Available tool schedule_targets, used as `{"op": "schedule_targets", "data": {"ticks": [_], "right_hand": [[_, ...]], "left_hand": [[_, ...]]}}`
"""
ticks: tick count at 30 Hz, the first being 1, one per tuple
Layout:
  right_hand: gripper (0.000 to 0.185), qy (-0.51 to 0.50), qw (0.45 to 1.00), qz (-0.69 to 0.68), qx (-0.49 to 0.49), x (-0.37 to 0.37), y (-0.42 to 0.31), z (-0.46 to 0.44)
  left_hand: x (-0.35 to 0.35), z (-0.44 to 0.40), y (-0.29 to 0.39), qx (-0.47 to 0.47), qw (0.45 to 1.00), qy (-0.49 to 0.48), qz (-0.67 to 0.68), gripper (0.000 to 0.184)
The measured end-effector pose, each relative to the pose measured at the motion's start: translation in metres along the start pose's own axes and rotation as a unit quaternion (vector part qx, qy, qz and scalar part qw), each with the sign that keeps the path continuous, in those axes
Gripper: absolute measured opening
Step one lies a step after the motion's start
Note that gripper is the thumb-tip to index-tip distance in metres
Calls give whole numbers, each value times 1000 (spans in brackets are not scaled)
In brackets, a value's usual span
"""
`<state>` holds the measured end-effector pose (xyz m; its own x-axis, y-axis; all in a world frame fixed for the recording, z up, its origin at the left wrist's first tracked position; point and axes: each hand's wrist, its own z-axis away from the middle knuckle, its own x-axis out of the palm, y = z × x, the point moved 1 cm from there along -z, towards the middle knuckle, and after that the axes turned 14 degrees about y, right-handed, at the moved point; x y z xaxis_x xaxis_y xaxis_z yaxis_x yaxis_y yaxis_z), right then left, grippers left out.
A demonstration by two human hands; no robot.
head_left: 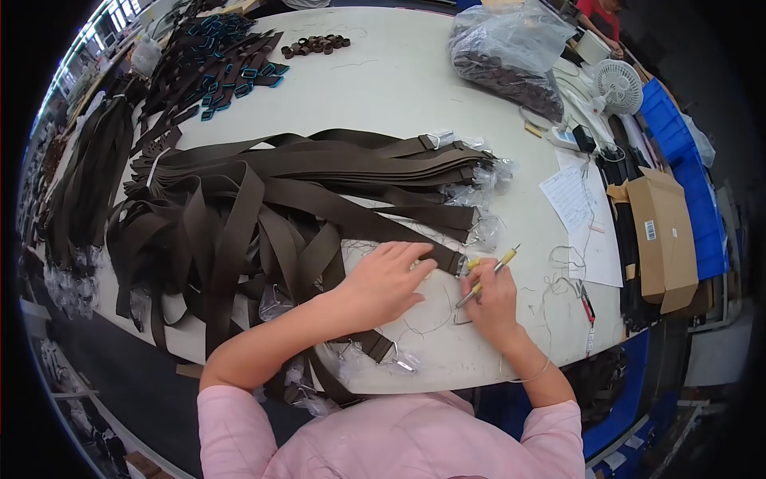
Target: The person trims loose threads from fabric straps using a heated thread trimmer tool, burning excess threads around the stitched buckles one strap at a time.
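My left hand (pixel 387 279) rests on the table beside the end of a dark brown webbing strap (pixel 399 232), fingers stretched out and thumb apart, with fingertips touching the strap. At the strap's end is a small clear plastic wrap (pixel 464 266). My right hand (pixel 491 302) is closed around a slim yellow and silver pen-like tool (pixel 509 255), its thin end pointing down to the table. Its exact kind is not clear. Loose threads lie between my hands. A tied bundle of straps (pixel 335 164) with plastic-wrapped metal buckles lies just beyond them.
Looped straps (pixel 215 231) pile up at left. Farther back lie straps with blue-edged buckles (pixel 227 64), small brown loops (pixel 317 45) and a filled plastic bag (pixel 511 60). On the right are a white fan (pixel 617 86), handwritten paper (pixel 568 198), a cardboard box (pixel 658 239) and red-handled snips (pixel 587 303).
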<state>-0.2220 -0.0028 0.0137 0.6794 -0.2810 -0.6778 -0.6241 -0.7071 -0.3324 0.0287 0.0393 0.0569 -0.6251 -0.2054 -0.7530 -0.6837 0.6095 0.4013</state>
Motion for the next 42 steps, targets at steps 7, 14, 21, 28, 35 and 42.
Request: {"op": "schedule_targets", "data": {"ticks": [7,14,21,28,35,42], "right_hand": [[35,-26,976,-186,112,-2,-19,26],[43,-72,990,-119,-12,9,-34,-13],[39,-62,989,-132,-21,25,-31,-9],[41,-75,985,-151,24,18,-21,-2],[45,-62,988,-144,0,22,-24,-4],[37,-114,938,-229,234,18,-26,2]], "left_hand": [[20,10,-34,-56,992,-97,52,62],[9,13,-35,-105,989,-99,18,54],[9,17,-35,-86,994,-72,5,55],[7,14,-31,-74,994,-76,0,50],[5,15,-14,-64,995,-59,-50,24],[19,12,-13,-115,987,-110,-22,19]]}}
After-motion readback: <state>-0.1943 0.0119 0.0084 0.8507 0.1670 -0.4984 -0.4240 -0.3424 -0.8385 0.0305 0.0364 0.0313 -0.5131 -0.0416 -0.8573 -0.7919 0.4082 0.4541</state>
